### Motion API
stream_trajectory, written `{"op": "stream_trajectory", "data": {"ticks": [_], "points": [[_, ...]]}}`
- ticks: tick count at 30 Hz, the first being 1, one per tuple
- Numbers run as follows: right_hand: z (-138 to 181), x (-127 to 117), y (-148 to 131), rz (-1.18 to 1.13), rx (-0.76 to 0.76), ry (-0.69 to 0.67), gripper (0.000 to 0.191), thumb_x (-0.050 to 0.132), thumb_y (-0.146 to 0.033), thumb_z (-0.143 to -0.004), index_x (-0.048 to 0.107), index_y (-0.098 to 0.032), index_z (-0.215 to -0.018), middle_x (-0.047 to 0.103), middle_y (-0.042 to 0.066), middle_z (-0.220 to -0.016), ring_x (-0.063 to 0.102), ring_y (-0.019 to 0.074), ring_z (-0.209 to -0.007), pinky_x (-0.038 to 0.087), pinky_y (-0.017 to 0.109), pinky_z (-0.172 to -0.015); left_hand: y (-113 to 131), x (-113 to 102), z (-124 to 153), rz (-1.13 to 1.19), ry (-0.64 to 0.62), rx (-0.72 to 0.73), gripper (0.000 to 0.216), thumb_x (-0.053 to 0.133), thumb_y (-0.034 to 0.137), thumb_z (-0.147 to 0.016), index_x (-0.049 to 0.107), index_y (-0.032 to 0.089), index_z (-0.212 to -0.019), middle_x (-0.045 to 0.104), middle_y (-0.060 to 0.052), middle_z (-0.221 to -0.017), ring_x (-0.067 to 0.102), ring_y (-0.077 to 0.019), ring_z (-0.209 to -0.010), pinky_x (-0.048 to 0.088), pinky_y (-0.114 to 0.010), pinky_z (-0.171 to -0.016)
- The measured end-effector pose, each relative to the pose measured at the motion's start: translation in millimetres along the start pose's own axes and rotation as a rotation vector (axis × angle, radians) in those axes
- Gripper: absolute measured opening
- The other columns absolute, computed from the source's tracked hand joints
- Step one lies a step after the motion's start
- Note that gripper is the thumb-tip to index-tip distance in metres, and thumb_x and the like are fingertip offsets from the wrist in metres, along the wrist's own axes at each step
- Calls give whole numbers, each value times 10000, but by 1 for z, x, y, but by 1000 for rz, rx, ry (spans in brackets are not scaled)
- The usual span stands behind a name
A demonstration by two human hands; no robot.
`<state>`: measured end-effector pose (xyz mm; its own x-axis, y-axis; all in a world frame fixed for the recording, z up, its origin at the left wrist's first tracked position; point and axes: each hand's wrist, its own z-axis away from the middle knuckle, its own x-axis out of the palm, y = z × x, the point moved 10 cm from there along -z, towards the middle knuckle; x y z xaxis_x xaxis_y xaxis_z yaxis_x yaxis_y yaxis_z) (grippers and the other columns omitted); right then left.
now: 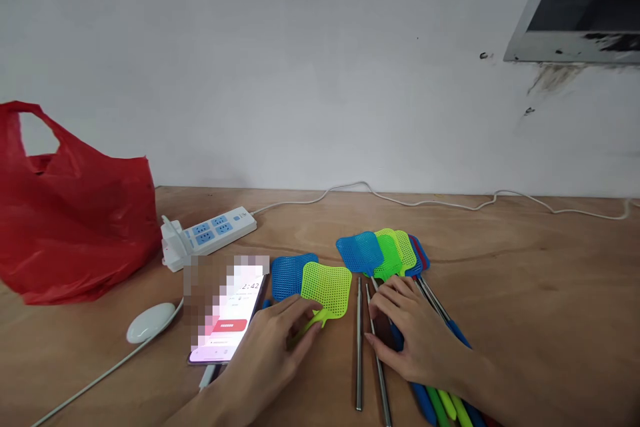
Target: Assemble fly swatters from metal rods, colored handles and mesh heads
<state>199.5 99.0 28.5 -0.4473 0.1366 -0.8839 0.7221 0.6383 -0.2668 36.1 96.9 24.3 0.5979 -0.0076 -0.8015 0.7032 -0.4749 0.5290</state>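
Note:
My left hand pinches a yellow-green fly swatter head at its neck, between thumb and fingers. Partly under it lies a blue swatter head. My right hand hovers low over the table, thumb and forefinger apart, beside a thin metal rod; whether the thumb touches it I cannot tell. Another metal rod lies parallel on its left. Beyond and partly beneath the right hand are several fly swatters, with a blue head and a green head fanned out, their coloured handles running toward me.
A lit phone lies left of my left hand, its cable plugged in. Farther left are a white mouse-shaped object, a power strip and a red plastic bag. A white cord runs along the wall across the wooden table.

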Motion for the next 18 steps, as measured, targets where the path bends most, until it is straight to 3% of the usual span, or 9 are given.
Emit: {"op": "stream_trajectory", "data": {"ticks": [7, 14, 18], "points": [[4, -1, 0, 161, 69, 75, 198, 679, -324, -737, 530, -219, -659, 612, 88, -905, 523, 301, -919, 396, 480, -835, 5, 1, 0, -62, 1, 27, 201, 524, 270, -965, 706, 211, -1027, 722, -42, -924, 684, -229, -864, 523, -328, -732], [6, 3, 0, 242, 146, 109, 175, 689, -253, -641, 531, -226, -569, 644, 91, -823, 529, 329, -905, 368, 528, -840, 5, 3, 0, -83, -8, 17, 216, 506, 276, -963, 708, 213, -1010, 727, -42, -903, 682, -219, -833, 510, -315, -712], [6, 0, 8, 145, 193, 139, 227, 668, -200, -625, 466, -217, -524, 613, 55, -730, 528, 294, -847, 361, 493, -811, 5, 2, -1, -95, -18, 7, 223, 497, 285, -962, 707, 209, -962, 719, -40, -860, 671, -213, -788, 488, -300, -668]]}}
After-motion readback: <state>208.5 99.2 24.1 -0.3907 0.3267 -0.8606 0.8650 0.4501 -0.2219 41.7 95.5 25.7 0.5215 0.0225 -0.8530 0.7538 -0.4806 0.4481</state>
